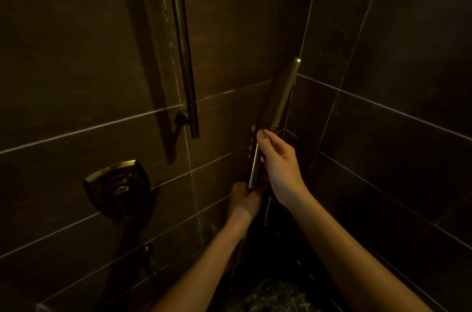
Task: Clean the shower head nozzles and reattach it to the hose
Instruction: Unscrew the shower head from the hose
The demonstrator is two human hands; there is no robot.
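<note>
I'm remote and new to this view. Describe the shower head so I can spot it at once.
Start at the tiled corner right of the vertical brass rail. The shower head is the long flat brass wand tilted up there, gripped by the right hand and by the left hand at its base. Unlike the rail and valve plate, it isn't wall-mounted.

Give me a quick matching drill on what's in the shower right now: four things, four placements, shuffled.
Things:
1. shower head
2. left hand
3. slide bar
4. valve handle

Placements:
A. mounted low on the left wall
B. gripping the bottom end of the handle
C. held tilted near the corner
D. running vertically up the wall

Pairs: 1-C, 2-B, 3-D, 4-A
</note>
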